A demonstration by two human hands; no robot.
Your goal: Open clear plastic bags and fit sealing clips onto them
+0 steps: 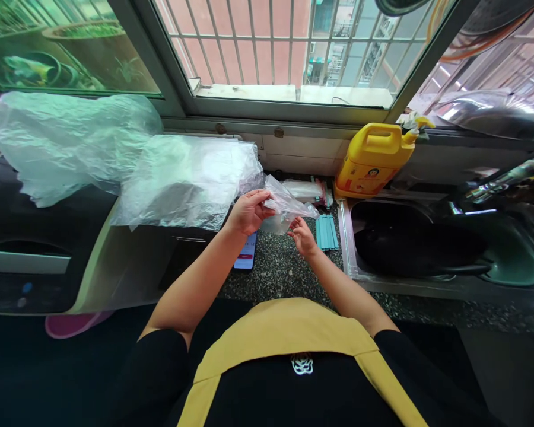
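Observation:
Held between the thumb and fingers of my left hand (pixel 250 212) is a small clear plastic bag (pixel 285 203), crumpled and see-through. My right hand (pixel 303 237) is at the bag's lower right edge, its fingers curled in a pinch against the film. Both hands are above the speckled stone counter (pixel 276 274). Just right of my right hand lies a row of flat teal sealing clips (pixel 326 232). Below my left forearm, a lit phone (pixel 245 254) is partly covered. Behind the bag rests a white packet (pixel 303 191), partly hidden.
Large translucent plastic bags (pixel 187 175) are spread at the left over a dark appliance (pixel 31 237). A yellow jug with a pump (pixel 374 161) stands by the sink rim (pixel 347 249). In the sink lies a black pan (pixel 413 249). A barred window (pixel 271 41) is behind.

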